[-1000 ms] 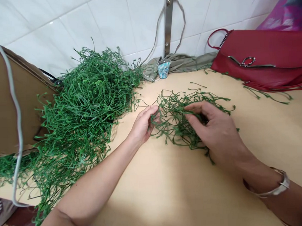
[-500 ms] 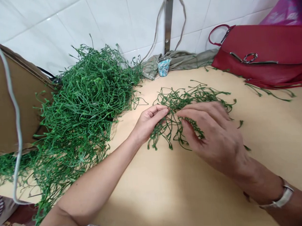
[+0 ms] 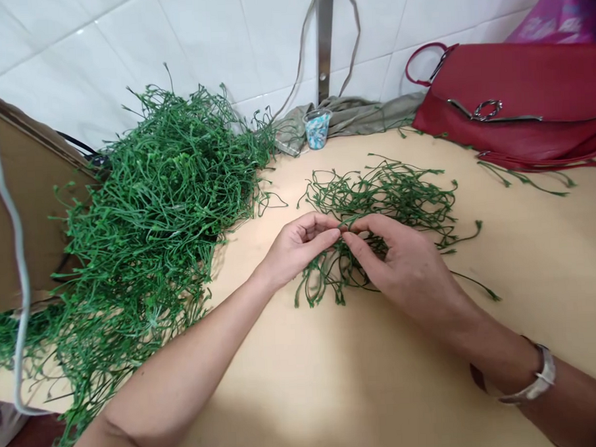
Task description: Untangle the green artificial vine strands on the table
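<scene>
A loose bunch of thin green plastic stems [image 3: 400, 196] with small forked tips is spread on the pale tabletop [image 3: 305, 381]. Over its near edge, my left hand [image 3: 303, 243] is closed, thumb and forefinger pinching a green stem. My right hand [image 3: 403, 258] comes in from the right, its thumb and forefinger closed on a stem close to the left fingertips. The fingertips of both hands almost meet, so the exact spot they grip is partly hidden. A few stem ends stick out beyond the right hand.
A big heap of the same stems [image 3: 163, 190] rises on the left beside a cardboard box [image 3: 26, 215] and a pale cable [image 3: 8, 216]. Toward the wall stand a small plastic cup [image 3: 317, 130] and a grey cloth [image 3: 367, 115]. A red handbag [image 3: 514, 102] lies at the back right.
My right hand has moved left and closed its fingers near the left fingertips. The left hand stays pinched at almost the same place. The view has shifted slightly.
</scene>
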Motion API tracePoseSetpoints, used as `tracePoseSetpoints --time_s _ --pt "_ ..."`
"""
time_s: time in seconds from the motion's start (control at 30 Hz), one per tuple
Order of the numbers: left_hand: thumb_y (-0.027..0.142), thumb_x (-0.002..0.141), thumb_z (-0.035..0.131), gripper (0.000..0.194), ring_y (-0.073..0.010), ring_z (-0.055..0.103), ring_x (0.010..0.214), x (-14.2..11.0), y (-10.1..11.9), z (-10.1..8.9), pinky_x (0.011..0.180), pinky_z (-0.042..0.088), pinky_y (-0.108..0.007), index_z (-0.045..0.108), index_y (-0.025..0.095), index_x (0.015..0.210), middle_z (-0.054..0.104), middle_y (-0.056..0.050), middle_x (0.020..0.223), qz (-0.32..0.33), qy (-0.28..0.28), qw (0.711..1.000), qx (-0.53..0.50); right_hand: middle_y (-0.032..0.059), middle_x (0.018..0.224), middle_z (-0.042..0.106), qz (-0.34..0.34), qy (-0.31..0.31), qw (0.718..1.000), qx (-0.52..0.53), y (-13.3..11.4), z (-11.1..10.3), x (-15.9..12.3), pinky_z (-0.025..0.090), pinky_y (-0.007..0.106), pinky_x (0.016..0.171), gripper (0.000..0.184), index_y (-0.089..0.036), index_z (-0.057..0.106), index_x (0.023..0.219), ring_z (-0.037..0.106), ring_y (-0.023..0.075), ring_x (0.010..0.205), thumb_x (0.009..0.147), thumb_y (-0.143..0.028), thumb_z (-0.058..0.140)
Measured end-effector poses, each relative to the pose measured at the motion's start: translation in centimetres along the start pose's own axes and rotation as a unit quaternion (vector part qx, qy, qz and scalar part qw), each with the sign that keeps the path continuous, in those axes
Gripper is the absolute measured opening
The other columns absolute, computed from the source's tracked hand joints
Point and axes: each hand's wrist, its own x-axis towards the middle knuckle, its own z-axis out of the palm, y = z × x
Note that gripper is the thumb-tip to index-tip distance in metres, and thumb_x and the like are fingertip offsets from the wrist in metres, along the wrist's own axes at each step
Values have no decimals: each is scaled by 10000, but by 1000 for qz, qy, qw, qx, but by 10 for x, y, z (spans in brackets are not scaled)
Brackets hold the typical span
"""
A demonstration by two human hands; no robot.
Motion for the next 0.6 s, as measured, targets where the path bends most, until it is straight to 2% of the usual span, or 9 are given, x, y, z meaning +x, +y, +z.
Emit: tracePoseSetpoints --time_s 0.1,0.23,0.3,0.43,0.6 --pt "368 737 849 294 -87 573 741 0 2 -2 751 447 -234 684 163 870 661 12 811 -4 8 1000 12 35 831 742 19 -21 998 60 2 -4 4 496 326 695 147 -216 690 878 652 190 696 920 -283 566" --pt "382 740 831 304 -86 542 709 0 5 -4 708 424 -237 662 163 868 640 12 801 -34 13 999 8 18 811 753 59 -55 991 110 11 -9 9 506 314 669 163 -236 735 888 659 193 711 898 -292 582" --pt "377 732 834 315 -81 517 689 0 5 -4 672 398 -233 650 163 871 615 17 782 -36 9 999 23 16 785 743 79 -68 986 133 13 -11 11 504 310 649 182 -240 735 852 652 194 700 902 -333 586" --pt "340 732 826 307 -62 418 620 -1 3 -2 592 315 -227 597 163 835 515 47 710 -17 -10 997 76 9 687 669 94 -83 981 146 7 -13 11 458 297 583 344 -235 680 732 592 177 632 932 -486 556" --pt "302 728 800 291 -58 370 598 -2 0 1 570 277 -228 559 167 821 461 65 682 -12 -23 995 100 11 735 699 129 -70 977 155 1 -10 9 485 287 643 243 -223 696 777 620 173 684 816 -463 691"
